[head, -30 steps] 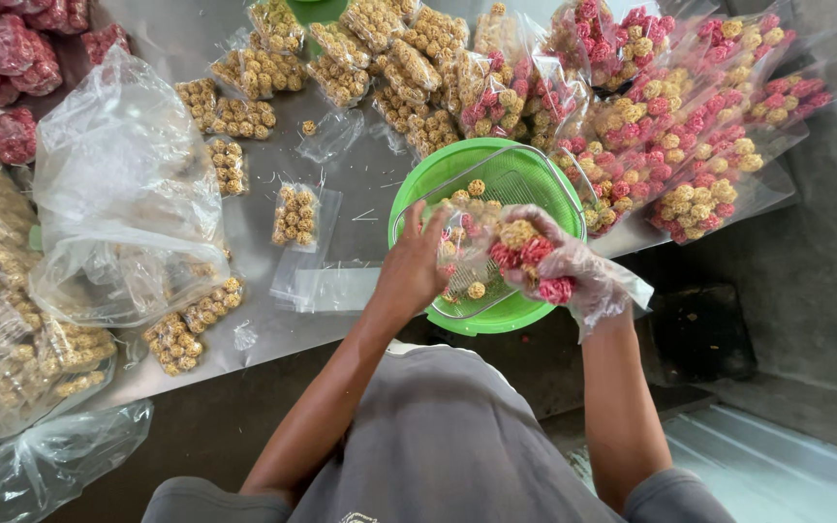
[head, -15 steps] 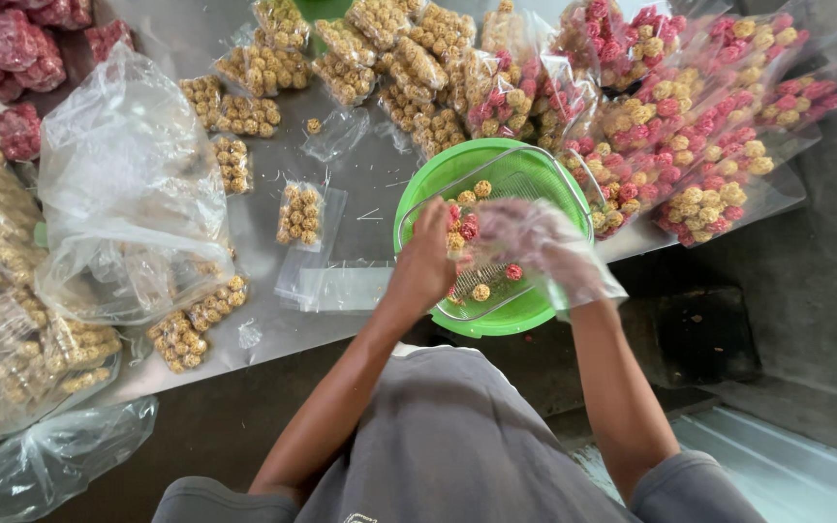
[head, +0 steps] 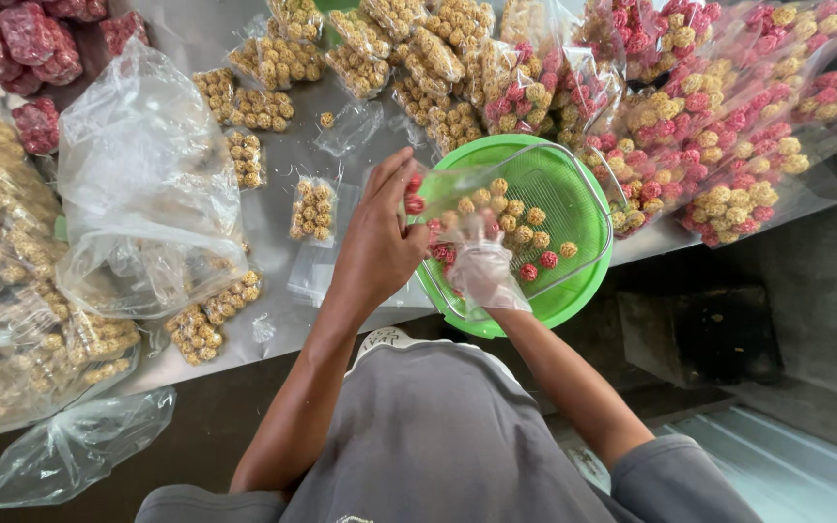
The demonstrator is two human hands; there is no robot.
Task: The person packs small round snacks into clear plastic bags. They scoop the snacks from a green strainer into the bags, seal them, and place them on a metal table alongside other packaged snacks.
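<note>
Snack balls (head: 525,228), red and yellow, are lying loose in a clear tray set inside the green bowl (head: 588,281) at the table edge, while the left hand (head: 380,242) is pinching a small clear bag (head: 433,199), fingers closed on its rim. The right hand (head: 481,271), in a thin plastic glove, is reaching into the tray with fingers curled around a few balls. Many filled packets (head: 728,145) are already piling up behind, yet plenty of loose balls are remaining, so the bagging looks partway through.

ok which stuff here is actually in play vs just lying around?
In play:
left hand, pinching red and tan snack balls
right hand, in a clear plastic glove
green bowl of loose balls
clear bag held over the bowl

Lying about:
filled packets
small packet
big clear bag
empty bag
</note>
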